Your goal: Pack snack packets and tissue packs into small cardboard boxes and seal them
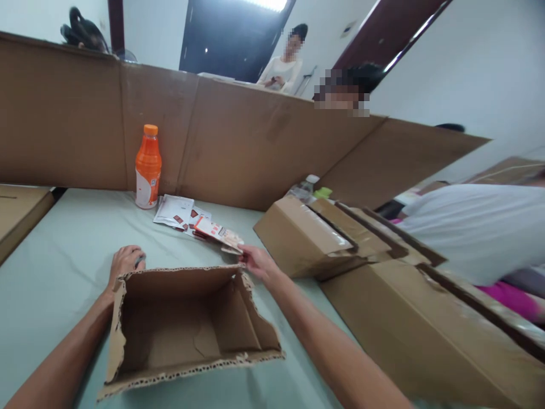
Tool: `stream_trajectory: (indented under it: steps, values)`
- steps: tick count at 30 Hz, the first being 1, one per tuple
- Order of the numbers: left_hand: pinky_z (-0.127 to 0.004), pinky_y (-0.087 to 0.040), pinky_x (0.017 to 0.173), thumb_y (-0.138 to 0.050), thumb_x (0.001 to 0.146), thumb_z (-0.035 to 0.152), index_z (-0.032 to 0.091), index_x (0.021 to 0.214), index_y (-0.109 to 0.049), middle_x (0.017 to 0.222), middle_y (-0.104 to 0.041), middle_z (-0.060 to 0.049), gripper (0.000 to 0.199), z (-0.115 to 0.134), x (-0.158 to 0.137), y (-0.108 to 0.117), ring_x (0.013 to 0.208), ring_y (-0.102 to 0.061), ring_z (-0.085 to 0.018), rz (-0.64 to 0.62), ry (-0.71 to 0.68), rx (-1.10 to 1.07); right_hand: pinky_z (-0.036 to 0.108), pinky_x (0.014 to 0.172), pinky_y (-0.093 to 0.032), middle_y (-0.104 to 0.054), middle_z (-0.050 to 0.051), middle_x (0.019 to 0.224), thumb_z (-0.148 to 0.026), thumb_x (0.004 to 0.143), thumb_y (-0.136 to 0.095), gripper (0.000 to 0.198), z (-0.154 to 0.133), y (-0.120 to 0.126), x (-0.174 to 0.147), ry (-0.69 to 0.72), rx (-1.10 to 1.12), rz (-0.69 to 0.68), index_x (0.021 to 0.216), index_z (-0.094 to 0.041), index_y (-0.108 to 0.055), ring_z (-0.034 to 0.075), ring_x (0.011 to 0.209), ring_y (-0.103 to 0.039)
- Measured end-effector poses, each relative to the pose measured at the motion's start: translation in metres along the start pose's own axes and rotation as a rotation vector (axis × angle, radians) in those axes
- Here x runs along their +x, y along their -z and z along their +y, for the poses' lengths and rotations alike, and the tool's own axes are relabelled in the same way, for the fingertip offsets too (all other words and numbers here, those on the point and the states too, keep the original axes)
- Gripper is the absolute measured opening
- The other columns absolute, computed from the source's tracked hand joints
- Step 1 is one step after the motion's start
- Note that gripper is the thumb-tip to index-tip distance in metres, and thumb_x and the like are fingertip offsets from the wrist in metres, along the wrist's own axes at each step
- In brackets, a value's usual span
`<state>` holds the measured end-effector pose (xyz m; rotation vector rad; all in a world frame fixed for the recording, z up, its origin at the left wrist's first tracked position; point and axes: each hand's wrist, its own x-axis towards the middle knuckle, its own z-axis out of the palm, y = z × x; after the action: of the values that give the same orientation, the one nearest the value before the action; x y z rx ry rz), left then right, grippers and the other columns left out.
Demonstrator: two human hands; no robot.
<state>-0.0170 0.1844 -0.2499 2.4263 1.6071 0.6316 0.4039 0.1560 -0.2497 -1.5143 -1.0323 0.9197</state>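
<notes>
An open cardboard box (170,335) with torn, ragged edges stands in front of me, nothing visible inside it. Just past its back right corner, my right hand (256,262) pinches the near end of an orange and white printed packet (217,232). That packet slants over silver-white sachets (174,211) with dark red marks, lying on the table. My left hand (128,262) is closed beside the box's back left corner. Something small and grey shows at its fingers, too small to name.
An orange drink bottle (148,170) stands at the back before a cardboard partition (238,136). Larger cardboard boxes (298,233) line the right side, with bottle tops behind them. A person in white (477,227) is at the right; others are beyond the partition.
</notes>
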Motion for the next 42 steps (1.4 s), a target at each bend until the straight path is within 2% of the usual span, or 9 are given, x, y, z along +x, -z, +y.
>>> stream_trajectory:
  steps: [5,7,10,13,15,21,26,31,42]
  values:
    - [-0.051,-0.057,0.102,-0.067,0.102,0.037,0.018,0.128,-0.066,0.135,-0.065,-0.011,0.032,-0.007,0.006,0.000,0.119,-0.065,-0.027,-0.044,-0.004,-0.002,0.030,0.053,-0.057,-0.072,0.009,0.079,-0.041,0.094,-0.065,0.026,0.019,0.042,-0.077,-0.088,-0.157,-0.042,0.094,-0.015,-0.068,0.019,0.064,-0.068]
    - [-0.051,-0.056,0.103,-0.066,0.102,0.038,0.018,0.126,-0.067,0.134,-0.066,-0.011,0.031,-0.009,0.008,0.003,0.119,-0.065,-0.027,-0.068,-0.009,-0.003,0.033,0.054,-0.059,-0.076,0.012,0.083,-0.043,0.088,-0.065,0.031,0.020,0.053,-0.098,-0.039,-0.242,-0.023,0.104,-0.016,-0.069,0.023,0.068,-0.071]
    - [-0.050,-0.052,0.108,-0.067,0.101,0.035,0.020,0.117,-0.071,0.131,-0.068,-0.010,0.023,-0.010,0.008,0.010,0.122,-0.064,-0.028,-0.101,-0.023,-0.010,0.045,0.080,-0.064,-0.077,0.016,0.116,-0.039,0.080,-0.068,0.052,0.019,0.061,-0.114,0.099,-0.442,0.010,0.127,-0.019,-0.066,0.029,0.097,-0.074]
    - [-0.049,-0.049,0.111,-0.068,0.098,0.032,0.021,0.112,-0.074,0.132,-0.069,-0.010,0.019,-0.010,0.008,0.016,0.128,-0.061,-0.030,-0.122,-0.042,-0.018,0.055,0.113,-0.049,-0.059,0.016,0.152,-0.029,0.073,-0.069,0.069,0.016,0.057,-0.110,0.260,-0.671,-0.024,0.141,-0.021,-0.063,0.035,0.138,-0.056]
    - [-0.052,-0.049,0.111,-0.068,0.099,0.035,0.019,0.116,-0.072,0.133,-0.068,-0.011,0.023,-0.010,0.008,0.018,0.128,-0.061,-0.030,-0.133,-0.045,-0.015,0.054,0.119,-0.042,-0.050,0.016,0.161,-0.024,0.075,-0.067,0.073,0.015,0.048,-0.100,0.342,-0.806,-0.072,0.147,-0.020,-0.059,0.036,0.149,-0.046]
    - [-0.052,-0.055,0.105,-0.067,0.102,0.038,0.018,0.124,-0.067,0.135,-0.065,-0.011,0.030,-0.011,0.010,0.008,0.122,-0.064,-0.027,-0.124,-0.011,0.025,0.048,0.111,-0.049,-0.055,0.018,0.157,-0.012,0.092,-0.046,0.057,0.015,0.019,-0.077,0.468,-1.127,-0.124,0.147,-0.019,-0.060,0.033,0.137,-0.058]
    - [-0.052,-0.054,0.107,-0.068,0.101,0.035,0.018,0.120,-0.069,0.133,-0.066,-0.011,0.026,-0.009,0.010,0.004,0.123,-0.064,-0.027,-0.099,-0.003,0.037,0.047,0.106,-0.053,-0.050,0.020,0.161,-0.015,0.092,-0.049,0.060,0.012,0.016,-0.077,0.497,-1.277,-0.147,0.152,-0.018,-0.056,0.034,0.141,-0.054]
    - [-0.051,-0.054,0.107,-0.067,0.102,0.037,0.018,0.121,-0.069,0.134,-0.066,-0.011,0.027,-0.008,0.009,0.006,0.122,-0.064,-0.027,-0.091,-0.003,0.027,0.050,0.112,-0.050,-0.041,0.024,0.165,-0.015,0.085,-0.058,0.075,-0.002,0.019,-0.065,0.529,-1.351,-0.284,0.160,-0.014,-0.046,0.037,0.148,-0.046]
    - [-0.051,-0.056,0.105,-0.066,0.102,0.037,0.019,0.124,-0.068,0.135,-0.065,-0.011,0.029,-0.004,0.006,0.013,0.121,-0.065,-0.027,-0.110,-0.014,0.010,0.056,0.105,-0.052,-0.049,0.027,0.159,-0.011,0.095,-0.043,0.052,-0.012,0.004,-0.062,0.482,-1.291,-0.297,0.144,-0.012,-0.062,0.040,0.138,-0.055]
